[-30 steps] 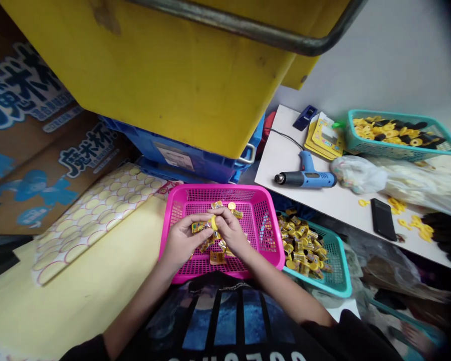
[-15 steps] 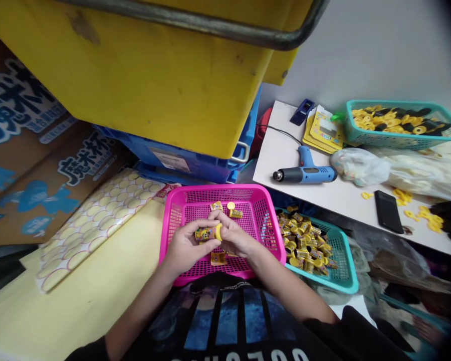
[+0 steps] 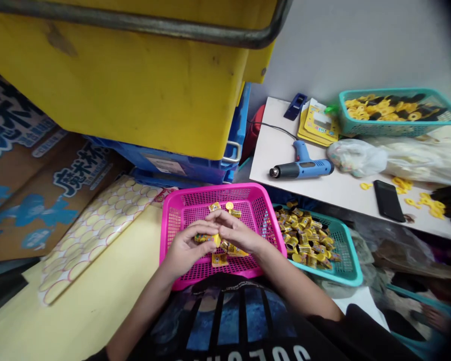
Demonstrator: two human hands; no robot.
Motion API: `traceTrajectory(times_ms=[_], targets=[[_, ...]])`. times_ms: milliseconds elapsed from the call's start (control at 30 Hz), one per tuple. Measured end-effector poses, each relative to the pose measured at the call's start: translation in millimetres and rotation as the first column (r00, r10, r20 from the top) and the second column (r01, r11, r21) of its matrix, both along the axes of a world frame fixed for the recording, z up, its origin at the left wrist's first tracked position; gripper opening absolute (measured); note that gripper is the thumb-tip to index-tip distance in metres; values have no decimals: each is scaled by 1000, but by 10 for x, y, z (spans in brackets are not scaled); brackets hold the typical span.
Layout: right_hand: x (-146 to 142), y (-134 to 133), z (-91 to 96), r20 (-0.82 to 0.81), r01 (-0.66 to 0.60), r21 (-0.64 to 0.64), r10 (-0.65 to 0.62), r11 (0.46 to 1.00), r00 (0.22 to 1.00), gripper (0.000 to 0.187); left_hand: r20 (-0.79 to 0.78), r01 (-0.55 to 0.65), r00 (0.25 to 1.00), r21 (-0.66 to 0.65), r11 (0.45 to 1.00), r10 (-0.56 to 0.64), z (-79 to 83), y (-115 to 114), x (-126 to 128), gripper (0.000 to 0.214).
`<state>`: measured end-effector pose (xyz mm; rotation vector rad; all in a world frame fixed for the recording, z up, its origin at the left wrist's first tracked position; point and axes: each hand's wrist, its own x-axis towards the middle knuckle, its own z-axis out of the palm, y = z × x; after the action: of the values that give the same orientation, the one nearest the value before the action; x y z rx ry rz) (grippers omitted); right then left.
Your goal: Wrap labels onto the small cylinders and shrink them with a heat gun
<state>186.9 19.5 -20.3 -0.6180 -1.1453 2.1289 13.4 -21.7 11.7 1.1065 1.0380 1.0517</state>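
Note:
My left hand [image 3: 188, 247] is closed round a small yellow tube [image 3: 206, 238] with a printed wrapper, held lengthwise over the pink basket [image 3: 265, 198]. My right hand [image 3: 240, 234] has its fingers curled in at the tube's right end and partly hides it. Beneath the hands, a few yellow printed pieces [image 3: 220, 259] lie on the basket floor. Farther back in the basket are another small yellow tube [image 3: 235, 213], a round yellow cap [image 3: 229, 205] and a printed piece [image 3: 214, 206].
To the right, a teal basket [image 3: 348, 250] holds many yellow tubes. A blue heat gun [image 3: 308, 169], a black phone [image 3: 389, 200] and loose yellow rings [image 3: 430, 204] lie on the white table [image 3: 265, 145]. A yellow bin [image 3: 143, 90] overhangs stacked blue crates [image 3: 206, 168]; cardboard [image 3: 60, 195] stands left.
The right-hand fingers have shifted on the tube's end, and its yellow cap is now less visible. More printed pieces show under the hands. My view has turned slightly.

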Motion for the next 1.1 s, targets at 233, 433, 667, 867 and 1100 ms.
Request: traceTrajectory(times_ms=[233,433,667,867,1100], targets=[[-119,-54,-92,26,38,52,-39,998,999,57,-40,-57,998,-114,992,53,24,5,96,31],[-125,-94,-186,-37,81,3,-80,997,996,60,2,-24,1000,-135,991,24,-55,-45,116,36],[93,-171,115,227,211,616,-428,759,875,48,116,20,993,-153,988,-2,-193,-69,242,49],[976,-404,454,257,287,851,-824,440,504,31,52,45,998,-35,998,-43,-142,97,247,67],[2804,-959,346,808,204,560,-475,803,-348,57,-550,-405,727,139,904,410,-325,166,-428,26]])
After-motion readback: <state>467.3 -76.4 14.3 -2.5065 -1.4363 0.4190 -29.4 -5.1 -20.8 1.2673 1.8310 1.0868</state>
